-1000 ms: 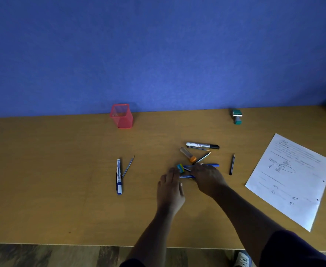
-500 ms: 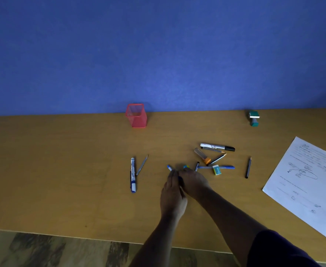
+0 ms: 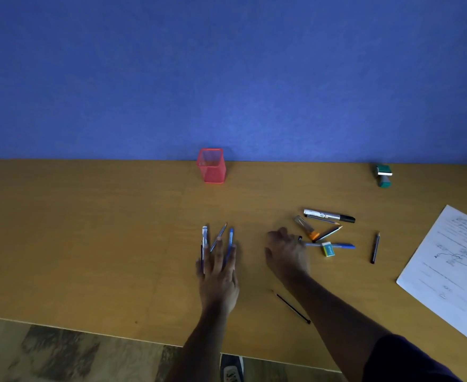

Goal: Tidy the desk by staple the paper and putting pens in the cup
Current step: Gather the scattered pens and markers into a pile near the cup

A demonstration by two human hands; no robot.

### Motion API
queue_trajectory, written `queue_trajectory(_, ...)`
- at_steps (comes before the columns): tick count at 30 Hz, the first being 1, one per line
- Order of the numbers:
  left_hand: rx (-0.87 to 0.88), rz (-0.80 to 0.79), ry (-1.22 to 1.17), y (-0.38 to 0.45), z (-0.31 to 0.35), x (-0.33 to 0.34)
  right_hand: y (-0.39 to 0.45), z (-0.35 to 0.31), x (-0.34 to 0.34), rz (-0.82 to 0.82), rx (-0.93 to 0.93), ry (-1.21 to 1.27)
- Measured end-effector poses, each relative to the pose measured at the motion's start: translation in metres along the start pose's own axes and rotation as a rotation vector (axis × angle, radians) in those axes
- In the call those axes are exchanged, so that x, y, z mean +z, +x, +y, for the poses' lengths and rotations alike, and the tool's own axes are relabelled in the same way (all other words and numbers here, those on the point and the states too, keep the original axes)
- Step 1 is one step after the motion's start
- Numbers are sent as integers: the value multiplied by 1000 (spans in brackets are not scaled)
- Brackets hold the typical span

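Note:
A red mesh cup (image 3: 211,166) stands at the back of the desk (image 3: 89,244) against the wall. My left hand (image 3: 218,271) lies flat, fingers apart, over three pens side by side: a white-and-blue pen (image 3: 204,237), a thin pencil (image 3: 220,232) and a blue pen (image 3: 231,237). My right hand (image 3: 284,252) is blurred, fingers curled, at the left end of a long blue pen (image 3: 337,245) in a loose pile. The written sheet of paper (image 3: 447,271) lies at the right edge. A green stapler (image 3: 384,175) sits far back right.
The pile holds a black-capped marker (image 3: 329,215), an orange-tipped tube (image 3: 306,228), a pencil (image 3: 329,233) and a small eraser (image 3: 328,250). A black pen (image 3: 375,248) lies right of it. A thin black pencil (image 3: 291,307) lies by my right forearm.
My left hand slid left with the blue pen and now rests over the two pens at the left. My right hand went back right to the pile. A black pencil now shows near the front.

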State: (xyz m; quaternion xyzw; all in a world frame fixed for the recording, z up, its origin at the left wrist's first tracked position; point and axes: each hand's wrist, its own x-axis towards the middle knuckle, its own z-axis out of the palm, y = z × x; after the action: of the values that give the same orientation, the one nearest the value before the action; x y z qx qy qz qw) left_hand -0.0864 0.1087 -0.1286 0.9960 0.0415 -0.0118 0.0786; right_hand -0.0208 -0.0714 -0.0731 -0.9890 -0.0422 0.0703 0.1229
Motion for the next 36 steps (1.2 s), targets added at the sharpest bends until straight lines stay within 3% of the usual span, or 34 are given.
queue_trajectory(3,-18,-52,39,10,-19,2,-5,17,2,36,189,-99)
queue_trajectory(5,-43,-106,31,18,-25,0,-5,24,6,46,190,-85)
queue_trajectory(16,53,-132,-7,35,-53,-14,19,-18,20,-111,-47,117)
queue_trajectory(25,11,-101,13,33,-77,-15,43,-74,32,-266,-230,172)
queue_trajectory(30,17,-67,-13,32,-75,-18,48,-91,28,-371,-455,189)
queue_trajectory(34,35,-104,-3,39,-65,-19,47,-72,15,-299,-433,205)
queue_trajectory(36,2,-104,12,43,-57,-20,47,-51,0,-370,-382,70)
